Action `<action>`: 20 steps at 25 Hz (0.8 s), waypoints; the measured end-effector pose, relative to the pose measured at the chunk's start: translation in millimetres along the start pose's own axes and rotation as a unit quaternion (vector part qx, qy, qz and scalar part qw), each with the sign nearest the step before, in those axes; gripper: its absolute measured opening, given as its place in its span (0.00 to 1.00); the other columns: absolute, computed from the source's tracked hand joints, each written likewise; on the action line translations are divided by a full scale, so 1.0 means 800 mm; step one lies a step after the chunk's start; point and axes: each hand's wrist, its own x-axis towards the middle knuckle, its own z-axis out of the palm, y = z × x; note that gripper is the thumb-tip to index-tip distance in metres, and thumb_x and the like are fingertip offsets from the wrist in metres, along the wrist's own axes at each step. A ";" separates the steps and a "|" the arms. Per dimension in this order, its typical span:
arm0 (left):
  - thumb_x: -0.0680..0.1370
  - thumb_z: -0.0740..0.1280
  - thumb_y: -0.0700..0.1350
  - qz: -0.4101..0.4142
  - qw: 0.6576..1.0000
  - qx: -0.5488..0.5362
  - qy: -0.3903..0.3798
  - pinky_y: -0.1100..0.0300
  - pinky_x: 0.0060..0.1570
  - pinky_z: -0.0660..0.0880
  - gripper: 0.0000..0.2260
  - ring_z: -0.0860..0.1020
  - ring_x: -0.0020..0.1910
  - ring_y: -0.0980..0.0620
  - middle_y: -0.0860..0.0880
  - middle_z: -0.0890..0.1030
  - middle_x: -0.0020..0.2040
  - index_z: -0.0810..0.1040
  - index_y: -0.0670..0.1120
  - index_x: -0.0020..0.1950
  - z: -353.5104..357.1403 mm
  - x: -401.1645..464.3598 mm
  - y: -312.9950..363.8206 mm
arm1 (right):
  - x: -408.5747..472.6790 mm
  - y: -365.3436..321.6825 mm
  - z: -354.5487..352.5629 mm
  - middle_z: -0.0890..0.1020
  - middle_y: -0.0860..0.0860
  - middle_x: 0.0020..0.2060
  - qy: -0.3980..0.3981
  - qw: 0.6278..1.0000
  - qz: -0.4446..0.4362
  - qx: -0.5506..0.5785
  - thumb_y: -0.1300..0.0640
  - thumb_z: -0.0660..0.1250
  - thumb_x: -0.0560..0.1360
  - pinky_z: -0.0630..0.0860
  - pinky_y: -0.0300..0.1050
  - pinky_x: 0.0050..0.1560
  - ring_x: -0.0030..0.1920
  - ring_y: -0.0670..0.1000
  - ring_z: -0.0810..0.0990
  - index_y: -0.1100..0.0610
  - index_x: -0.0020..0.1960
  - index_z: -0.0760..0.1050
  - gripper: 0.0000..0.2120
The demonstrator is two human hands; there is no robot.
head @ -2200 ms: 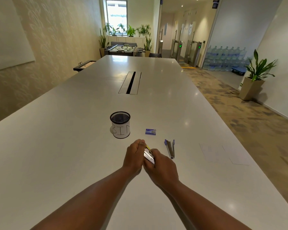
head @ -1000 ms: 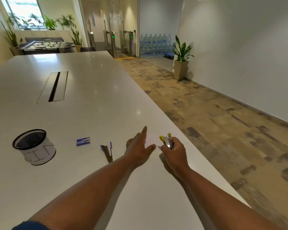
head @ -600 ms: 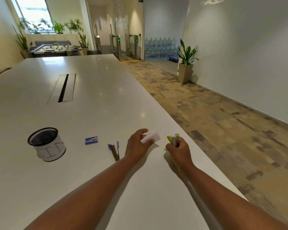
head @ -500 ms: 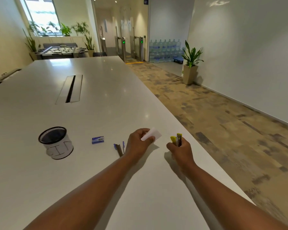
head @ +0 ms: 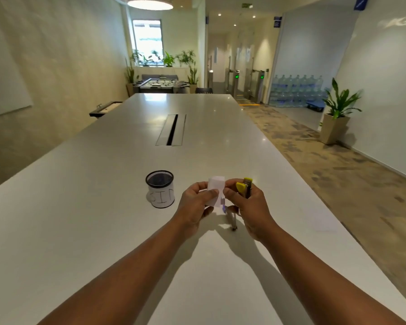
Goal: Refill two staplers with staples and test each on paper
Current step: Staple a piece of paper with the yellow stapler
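My left hand (head: 196, 202) pinches a small white slip of paper (head: 215, 190) and holds it upright above the table. My right hand (head: 246, 205) grips a yellow stapler (head: 244, 187), its yellow end pointing up, and its thumb and forefinger touch the paper's right edge. The two hands are close together. Below them the second stapler (head: 231, 219), blue and grey, lies on the white table (head: 103, 207), mostly hidden by my hands. The staple box is out of sight.
A black mesh cup (head: 160, 192) with a white label marked BIN stands just left of my left hand. A faint sheet of paper (head: 324, 227) lies near the table's right edge. A cable slot (head: 171, 130) runs along the table's middle, farther away.
My left hand has lifted the paper slip off the table and brought it over to the right hand with the yellow stapler. My view has swung back left to face down the table.
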 end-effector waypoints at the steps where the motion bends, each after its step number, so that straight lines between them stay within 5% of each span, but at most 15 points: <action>1: 0.78 0.73 0.44 0.016 1.000 0.018 0.012 0.62 0.40 0.79 0.11 0.86 0.47 0.52 0.53 0.88 0.47 0.78 0.50 0.58 -0.007 -0.006 0.003 | -0.001 -0.001 0.010 0.85 0.58 0.48 -0.015 1.000 -0.011 -0.008 0.59 0.73 0.76 0.81 0.46 0.42 0.46 0.53 0.84 0.56 0.53 0.80 0.06; 5: 0.72 0.78 0.53 0.092 0.993 0.078 -0.005 0.56 0.49 0.83 0.22 0.87 0.49 0.48 0.49 0.88 0.49 0.74 0.52 0.62 -0.029 -0.031 0.012 | -0.003 -0.006 0.034 0.84 0.50 0.37 -0.027 0.998 -0.035 -0.039 0.60 0.74 0.76 0.77 0.39 0.35 0.37 0.47 0.82 0.55 0.47 0.80 0.03; 8: 0.77 0.75 0.43 0.143 0.985 0.095 -0.011 0.55 0.49 0.83 0.18 0.86 0.50 0.48 0.49 0.86 0.54 0.75 0.54 0.64 -0.037 -0.040 0.022 | -0.002 -0.009 0.039 0.80 0.47 0.31 -0.024 0.996 -0.054 -0.063 0.61 0.74 0.75 0.75 0.37 0.31 0.31 0.45 0.78 0.59 0.44 0.80 0.04; 11: 0.79 0.71 0.38 0.201 0.964 0.171 0.009 0.59 0.44 0.81 0.11 0.84 0.45 0.54 0.56 0.85 0.50 0.80 0.55 0.54 -0.041 -0.044 0.037 | -0.003 -0.013 0.039 0.81 0.47 0.32 -0.025 0.995 -0.062 -0.077 0.61 0.75 0.75 0.77 0.38 0.34 0.33 0.46 0.79 0.60 0.43 0.79 0.06; 14: 0.79 0.72 0.40 0.199 0.952 0.234 0.013 0.64 0.36 0.75 0.05 0.79 0.36 0.58 0.58 0.84 0.40 0.82 0.51 0.48 -0.044 -0.046 0.050 | -0.005 -0.015 0.033 0.82 0.50 0.33 -0.035 0.993 -0.060 -0.091 0.61 0.75 0.75 0.77 0.38 0.33 0.33 0.46 0.80 0.62 0.44 0.78 0.07; 20: 0.79 0.72 0.39 0.156 0.970 0.185 0.003 0.53 0.48 0.83 0.03 0.83 0.43 0.51 0.48 0.85 0.46 0.82 0.46 0.46 -0.039 -0.052 0.064 | -0.011 -0.022 0.023 0.85 0.53 0.38 -0.075 0.994 -0.044 -0.071 0.56 0.77 0.74 0.77 0.41 0.35 0.37 0.47 0.81 0.52 0.48 0.83 0.04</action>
